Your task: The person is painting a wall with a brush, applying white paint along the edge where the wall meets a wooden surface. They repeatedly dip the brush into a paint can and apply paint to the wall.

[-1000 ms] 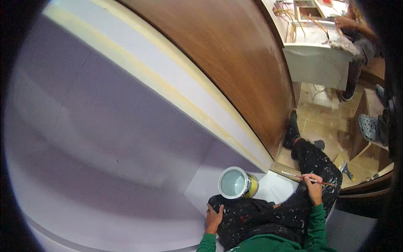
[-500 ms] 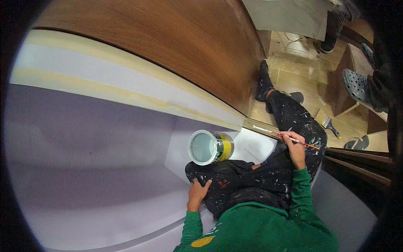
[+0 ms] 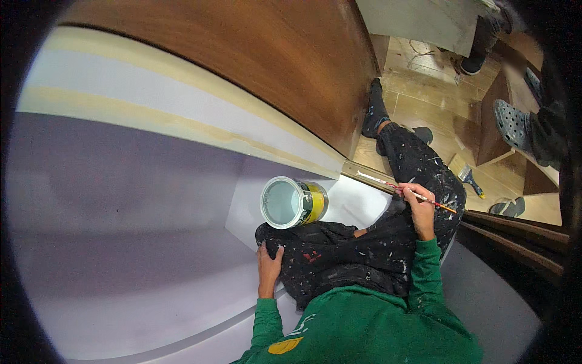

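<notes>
My right hand [image 3: 419, 197] is closed round the handle of a thin artist's paintbrush [image 3: 442, 207]. Its whitish tip points left, by the narrow wooden edge [image 3: 373, 178] at the end of the white ledge; whether it touches cannot be told. My left hand [image 3: 270, 261] lies on my left knee, thumb and fingers apart, holding nothing. Just beyond that knee stands a paint can [image 3: 314, 203] with a yellow and dark label. It is open, with pale bluish paint [image 3: 282, 203] inside. Paint specks cover my black trousers [image 3: 339, 258].
A brown wood panel [image 3: 242, 67] rises ahead, above a white ledge [image 3: 200, 106] with cream strips. Pale lilac boards [image 3: 121, 182] lie at left. On the tiled floor at right are a wide paintbrush [image 3: 470, 181] and a slipper [image 3: 508, 207]. Another person's grey clog [image 3: 512, 124] is beyond.
The whole view has shifted slightly, so most things appear a little further left. My right hand still grips the paintbrush, and my left hand stays on the knee.
</notes>
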A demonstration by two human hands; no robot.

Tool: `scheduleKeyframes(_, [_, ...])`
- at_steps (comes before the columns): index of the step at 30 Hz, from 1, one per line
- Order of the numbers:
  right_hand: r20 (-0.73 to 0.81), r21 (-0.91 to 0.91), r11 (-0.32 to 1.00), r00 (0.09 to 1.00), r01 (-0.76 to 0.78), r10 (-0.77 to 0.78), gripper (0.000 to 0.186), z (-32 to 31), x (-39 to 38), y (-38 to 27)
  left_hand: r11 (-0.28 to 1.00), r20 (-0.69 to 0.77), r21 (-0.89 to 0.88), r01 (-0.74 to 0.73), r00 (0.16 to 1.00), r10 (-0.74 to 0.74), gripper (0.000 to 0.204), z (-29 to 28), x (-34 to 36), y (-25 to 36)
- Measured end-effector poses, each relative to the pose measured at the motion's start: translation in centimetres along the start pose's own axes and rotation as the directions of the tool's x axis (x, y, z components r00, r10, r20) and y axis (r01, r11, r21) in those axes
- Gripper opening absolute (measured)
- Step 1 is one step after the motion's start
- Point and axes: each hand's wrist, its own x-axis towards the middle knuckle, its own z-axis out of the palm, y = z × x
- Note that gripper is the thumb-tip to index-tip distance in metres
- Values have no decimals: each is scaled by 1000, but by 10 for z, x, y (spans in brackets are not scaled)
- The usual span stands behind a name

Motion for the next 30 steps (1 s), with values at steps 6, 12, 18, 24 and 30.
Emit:
scheduleKeyframes(6, [-7, -48, 999, 1000, -22, 22, 18, 1, -2, -7, 989, -236, 125, -77, 966, 105, 80, 54, -36, -3])
scheduleKeyframes(12, [-36, -493, 854, 976, 168, -213, 30, 0, -3, -11, 971, -338, -162, -173, 935, 110, 74, 67, -64, -14])
scheduleKeyframes(18, [-50, -79, 990, 991, 116, -120, 21, 7, 10, 21, 878, -341, -437, 196, 867, -364, 77, 91, -74, -40])
scheduleKeyframes(24, [72, -248, 910, 943, 333, -326, 26, -3, -8, -9, 558, -199, -817, 144, 838, -508, 79, 85, -30, -47])
scheduleKeyframes(30, [-43, 102, 993, 998, 57, -53, 20, -3, 10, 22, 100, -76, -995, -24, 832, -549, 81, 58, 31, -51])
